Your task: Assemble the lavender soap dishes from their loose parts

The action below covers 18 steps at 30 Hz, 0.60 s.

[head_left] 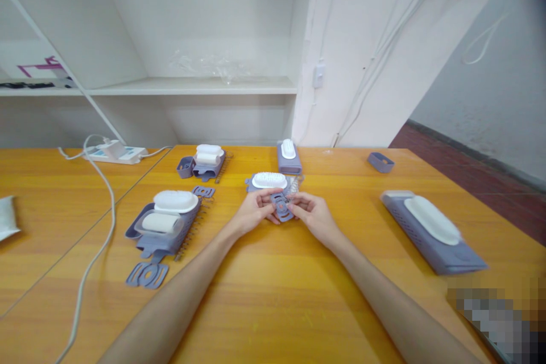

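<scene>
A small grey-purple slotted plastic plate [282, 208] is held just above the table between my two hands. My left hand [255, 210] pinches its left edge, while the fingers of my right hand [313, 211] grip the right edge. Directly behind lies a grey-purple holder with a white bristled oval brush [268, 180] on it, its lower part hidden by my hands. At the holder's right end is a clear, shiny piece [294, 183], too small to make out. A similar slotted plate [147, 274] rests on the table to the left.
Grey-purple holders carrying white oval pieces stand at left [174, 202], back left [209, 153], back centre [289, 151] and right [430, 222]. A small cup [381, 162] sits at the back right. A power strip [115, 152] trails a white cable [111, 210] across the left side.
</scene>
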{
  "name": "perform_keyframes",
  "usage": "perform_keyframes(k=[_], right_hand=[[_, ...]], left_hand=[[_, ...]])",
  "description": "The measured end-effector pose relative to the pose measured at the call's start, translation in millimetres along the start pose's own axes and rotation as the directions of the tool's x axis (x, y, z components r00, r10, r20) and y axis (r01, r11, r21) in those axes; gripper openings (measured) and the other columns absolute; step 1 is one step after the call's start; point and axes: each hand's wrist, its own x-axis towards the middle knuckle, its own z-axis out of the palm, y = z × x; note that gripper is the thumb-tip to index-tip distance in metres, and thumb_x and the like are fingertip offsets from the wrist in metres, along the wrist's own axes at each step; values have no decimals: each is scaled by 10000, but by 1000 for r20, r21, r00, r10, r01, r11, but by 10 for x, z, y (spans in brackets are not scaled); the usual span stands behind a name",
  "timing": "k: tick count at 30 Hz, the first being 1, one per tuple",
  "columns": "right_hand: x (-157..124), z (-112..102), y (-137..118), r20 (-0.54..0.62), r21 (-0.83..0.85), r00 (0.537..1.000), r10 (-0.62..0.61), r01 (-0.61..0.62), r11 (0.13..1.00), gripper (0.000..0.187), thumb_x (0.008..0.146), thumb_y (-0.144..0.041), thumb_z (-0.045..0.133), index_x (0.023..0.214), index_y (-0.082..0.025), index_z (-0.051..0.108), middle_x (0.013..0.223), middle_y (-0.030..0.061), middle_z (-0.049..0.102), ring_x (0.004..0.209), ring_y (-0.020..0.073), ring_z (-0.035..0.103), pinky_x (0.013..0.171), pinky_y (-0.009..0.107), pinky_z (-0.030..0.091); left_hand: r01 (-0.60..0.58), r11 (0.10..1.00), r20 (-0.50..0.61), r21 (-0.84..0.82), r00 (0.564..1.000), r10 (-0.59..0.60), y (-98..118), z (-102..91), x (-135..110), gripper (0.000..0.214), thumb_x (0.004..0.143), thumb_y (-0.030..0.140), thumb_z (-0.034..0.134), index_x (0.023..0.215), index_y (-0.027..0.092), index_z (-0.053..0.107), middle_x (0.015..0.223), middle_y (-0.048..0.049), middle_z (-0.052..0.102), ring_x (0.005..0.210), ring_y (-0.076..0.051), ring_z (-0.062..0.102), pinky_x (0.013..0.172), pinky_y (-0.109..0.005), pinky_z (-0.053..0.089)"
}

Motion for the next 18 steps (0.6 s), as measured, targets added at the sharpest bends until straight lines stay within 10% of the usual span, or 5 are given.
perform_keyframes(k=[18], right_hand=[[-21,5,-164,5,24,999,39,-39,999,267,678,-345,670,864,-155,673,642,6,659,529,109,549,539,250,456]], left_hand=[[1,1000,28,-29,1000,0,-1,-11,-8,642,678,327,728,1234,101,499,935,-147,680,690,-206,671,587,-306,546]])
